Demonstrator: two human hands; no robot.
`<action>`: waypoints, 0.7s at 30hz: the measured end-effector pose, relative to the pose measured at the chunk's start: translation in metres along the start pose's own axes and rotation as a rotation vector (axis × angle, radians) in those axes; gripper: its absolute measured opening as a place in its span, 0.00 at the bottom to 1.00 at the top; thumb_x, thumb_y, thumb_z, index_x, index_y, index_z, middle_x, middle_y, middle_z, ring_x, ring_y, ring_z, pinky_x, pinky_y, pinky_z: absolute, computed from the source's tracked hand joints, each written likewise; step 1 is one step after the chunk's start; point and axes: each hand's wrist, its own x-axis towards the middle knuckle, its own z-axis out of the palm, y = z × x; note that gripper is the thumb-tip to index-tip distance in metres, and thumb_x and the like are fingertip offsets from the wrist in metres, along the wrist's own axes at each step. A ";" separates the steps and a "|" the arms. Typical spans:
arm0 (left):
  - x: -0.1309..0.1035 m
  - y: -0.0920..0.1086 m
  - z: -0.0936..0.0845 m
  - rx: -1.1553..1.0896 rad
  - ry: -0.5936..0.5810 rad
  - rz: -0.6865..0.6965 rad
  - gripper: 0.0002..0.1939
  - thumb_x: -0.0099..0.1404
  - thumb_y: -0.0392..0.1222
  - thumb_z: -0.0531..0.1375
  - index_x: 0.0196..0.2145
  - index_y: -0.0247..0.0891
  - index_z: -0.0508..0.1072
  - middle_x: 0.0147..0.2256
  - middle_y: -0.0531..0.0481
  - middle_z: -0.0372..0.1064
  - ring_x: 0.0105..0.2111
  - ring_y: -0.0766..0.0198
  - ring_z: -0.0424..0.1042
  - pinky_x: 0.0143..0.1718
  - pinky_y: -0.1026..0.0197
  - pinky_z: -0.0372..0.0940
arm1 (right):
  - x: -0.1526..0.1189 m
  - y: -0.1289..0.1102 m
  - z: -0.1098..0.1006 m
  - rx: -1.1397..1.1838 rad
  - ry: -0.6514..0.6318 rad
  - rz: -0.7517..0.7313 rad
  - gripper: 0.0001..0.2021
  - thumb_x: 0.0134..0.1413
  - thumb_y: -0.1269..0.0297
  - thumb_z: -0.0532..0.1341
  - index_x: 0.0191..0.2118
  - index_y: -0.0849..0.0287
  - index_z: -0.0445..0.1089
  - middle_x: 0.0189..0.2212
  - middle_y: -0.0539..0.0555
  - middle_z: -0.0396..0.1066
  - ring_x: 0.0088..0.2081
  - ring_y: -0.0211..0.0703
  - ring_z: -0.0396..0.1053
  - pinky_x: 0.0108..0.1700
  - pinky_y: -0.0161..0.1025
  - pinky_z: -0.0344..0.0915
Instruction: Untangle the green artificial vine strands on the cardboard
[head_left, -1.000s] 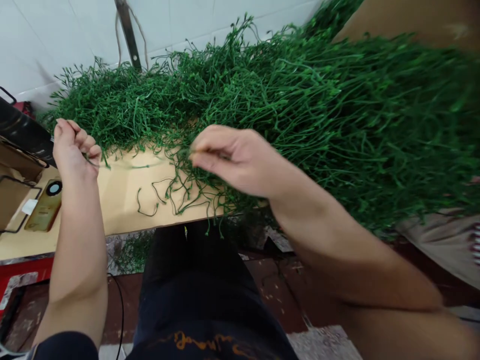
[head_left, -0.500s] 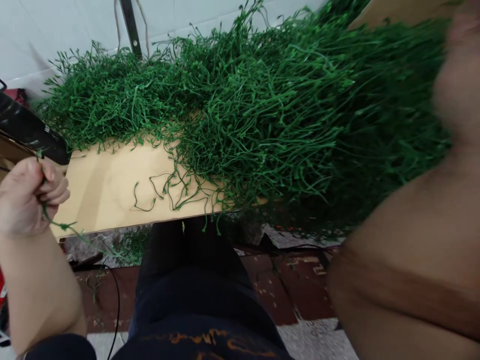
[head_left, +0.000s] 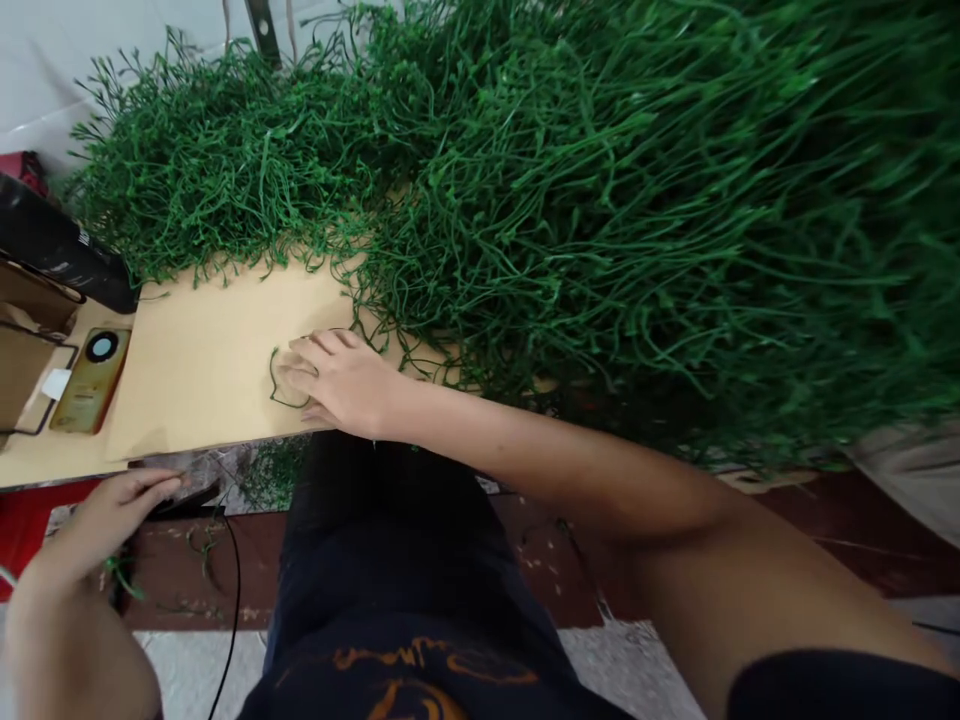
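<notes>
My right hand (head_left: 346, 385) reaches down onto the tan board (head_left: 217, 340), its fingers somewhat spread over the surface. Right beside those fingertips lies a loose, curved green stem (head_left: 274, 385); I cannot see anything held in them. Low on the left, past the board's front edge, is my left hand (head_left: 112, 510). Its fingers are stretched out, with nothing visible between them. A bit of green stem (head_left: 124, 578) shows below that hand, apart from the fingertips. Thin green stems with small bud-like tips form a big heap (head_left: 570, 210) across the back and right.
A black cylindrical object (head_left: 64, 245) and a gold phone (head_left: 91, 380) with a round camera lie at the left. A metal upright (head_left: 262, 30) stands behind the heap. A black cable (head_left: 235, 600) runs down to the floor, where stem scraps lie (head_left: 274, 485).
My left hand has dropped from beside the board and no longer shows stems in its fist. My right hand has come from the far right onto the board, where fewer loose stems show.
</notes>
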 end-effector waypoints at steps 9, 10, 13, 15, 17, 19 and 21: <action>0.058 -0.057 0.048 0.104 -0.111 0.008 0.24 0.51 0.54 0.52 0.35 0.35 0.78 0.42 0.40 0.75 0.47 0.48 0.71 0.53 0.53 0.62 | -0.054 0.032 -0.010 -0.155 0.011 0.116 0.22 0.59 0.58 0.51 0.54 0.66 0.64 0.55 0.61 0.61 0.55 0.51 0.58 0.56 0.46 0.55; 0.064 -0.058 0.051 0.145 -0.070 -0.002 0.24 0.51 0.53 0.52 0.35 0.34 0.78 0.41 0.38 0.75 0.47 0.47 0.71 0.52 0.52 0.62 | -0.061 0.035 -0.009 -0.180 0.029 0.114 0.21 0.60 0.58 0.50 0.53 0.67 0.64 0.54 0.61 0.62 0.54 0.50 0.59 0.56 0.45 0.56; 0.070 -0.056 0.054 0.262 0.026 -0.051 0.22 0.52 0.51 0.51 0.35 0.35 0.77 0.40 0.36 0.75 0.47 0.43 0.71 0.52 0.48 0.62 | -0.074 0.039 -0.005 -0.243 0.092 0.112 0.19 0.59 0.60 0.51 0.51 0.66 0.66 0.51 0.62 0.65 0.52 0.48 0.61 0.55 0.44 0.58; 0.062 -0.052 0.052 0.242 0.000 -0.021 0.21 0.54 0.52 0.51 0.33 0.38 0.77 0.41 0.39 0.75 0.50 0.44 0.69 0.53 0.48 0.60 | -0.078 0.040 -0.004 -0.262 0.119 0.110 0.18 0.59 0.61 0.51 0.50 0.66 0.67 0.51 0.61 0.66 0.52 0.47 0.61 0.55 0.43 0.58; 0.048 -0.045 0.046 0.125 -0.109 0.027 0.21 0.56 0.55 0.51 0.32 0.40 0.77 0.42 0.44 0.75 0.50 0.47 0.69 0.54 0.52 0.60 | -0.078 0.039 -0.007 -0.262 0.103 0.118 0.18 0.59 0.61 0.52 0.49 0.66 0.68 0.50 0.60 0.66 0.51 0.47 0.62 0.55 0.43 0.58; 0.031 -0.034 0.039 -0.016 -0.248 0.062 0.21 0.57 0.58 0.52 0.37 0.42 0.77 0.45 0.48 0.74 0.50 0.51 0.69 0.55 0.55 0.60 | -0.073 0.036 -0.015 -0.247 0.034 0.135 0.17 0.58 0.61 0.53 0.47 0.66 0.68 0.48 0.61 0.67 0.49 0.47 0.63 0.53 0.44 0.60; 0.017 -0.017 0.031 -0.116 -0.344 0.126 0.20 0.58 0.57 0.54 0.41 0.45 0.75 0.47 0.50 0.73 0.50 0.54 0.69 0.55 0.56 0.60 | -0.064 0.032 -0.025 -0.228 -0.055 0.142 0.15 0.57 0.61 0.54 0.43 0.66 0.70 0.46 0.62 0.67 0.47 0.48 0.63 0.50 0.44 0.62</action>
